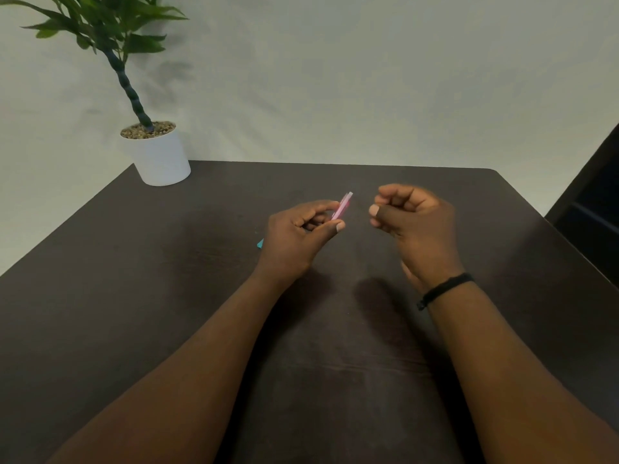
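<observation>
In the upper left of the frame a plant (100, 35) stands in a white pot (160, 159) on the far corner of a dark table (167, 296). Left of centre, a teal scrap (260, 243) lies on the table, just beside the left hand (294, 239). That hand pinches a pink strip (343, 205) between thumb and forefinger, its free end tilted up and right. Near it, right of centre, the blurred right hand (415, 222) has its fingers curled in, nothing visible in them; a black band (445, 289) circles its wrist

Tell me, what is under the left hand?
A teal scrap peeks out on the dark table; the left hand, pinching a pink strip, covers the rest of it.
</observation>
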